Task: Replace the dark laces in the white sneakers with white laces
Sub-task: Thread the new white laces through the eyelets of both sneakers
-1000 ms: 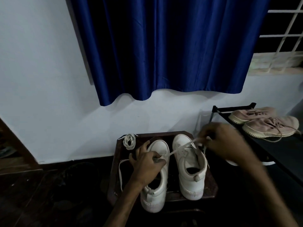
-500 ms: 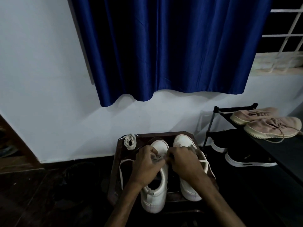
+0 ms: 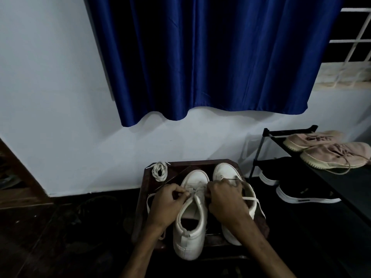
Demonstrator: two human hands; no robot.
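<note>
Pale blue-white wall (image 3: 50, 97) fills the background, with a deep blue satin curtain (image 3: 210, 57) hanging over its upper middle. Below the wall lies a dark floor (image 3: 50, 237), dim and hard to read. At its centre stands a small dark wooden counter (image 3: 200, 162) carrying the pair of shoes.

On the counter's back left corner lies a coiled white lace (image 3: 159, 171), apart from both shoes. Just in front of it the left hand (image 3: 167, 205) reaches in. Its grip is narrow, with curled fingers pinching a flat white lace (image 3: 195, 190) at the eyelets of the left white leather sneaker (image 3: 190, 237). One loose end of this lace loops off the counter's left side. The sneaker stands upright, toe toward the wall, with its tongue area open.

The right hand (image 3: 225, 199) sits just beside the left one, knuckles up. Its grip is also closed on the same lace, whose other end trails rightward across the right white leather sneaker (image 3: 224, 171). That sneaker stands parallel to the first and is partly hidden under the hand.

Further right stands a black metal shoe rack (image 3: 269, 133). A pair of dusty pink fabric sneakers (image 3: 333, 155) rests on its top shelf, and black shoes with white soles (image 3: 301, 193) sit below. Above the rack, a white window grille (image 3: 357, 37) shows at the upper right corner.
</note>
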